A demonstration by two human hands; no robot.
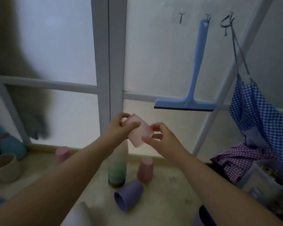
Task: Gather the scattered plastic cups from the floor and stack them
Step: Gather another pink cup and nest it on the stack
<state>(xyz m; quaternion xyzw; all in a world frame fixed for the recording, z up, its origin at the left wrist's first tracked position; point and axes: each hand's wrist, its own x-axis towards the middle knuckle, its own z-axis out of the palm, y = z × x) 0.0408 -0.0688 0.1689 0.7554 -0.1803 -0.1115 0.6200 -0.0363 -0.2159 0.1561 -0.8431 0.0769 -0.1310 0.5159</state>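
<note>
Both hands hold a pale pink cup point(140, 132), tilted, above a tall stack of cups point(117, 168) that stands on the floor. My left hand point(121, 126) grips the cup's upper end; my right hand point(160, 137) pinches its lower end. The top of the stack is hidden behind my left wrist. On the floor a purple cup point(128, 195) lies on its side, a pink cup point(145, 169) stands upside down to the stack's right, and another pink cup point(62, 154) stands upside down near the door. A whitish cup point(79, 215) and a dark blue cup point(204, 216) lie at the bottom edge.
A frosted glass door point(64, 54) rises directly behind the stack. A blue squeegee point(194, 79) hangs on it. Checked cloths point(255, 121) hang at the right above a plastic crate point(260, 180). A beige pot point(4, 167) and a teal object point(10, 144) sit at the left.
</note>
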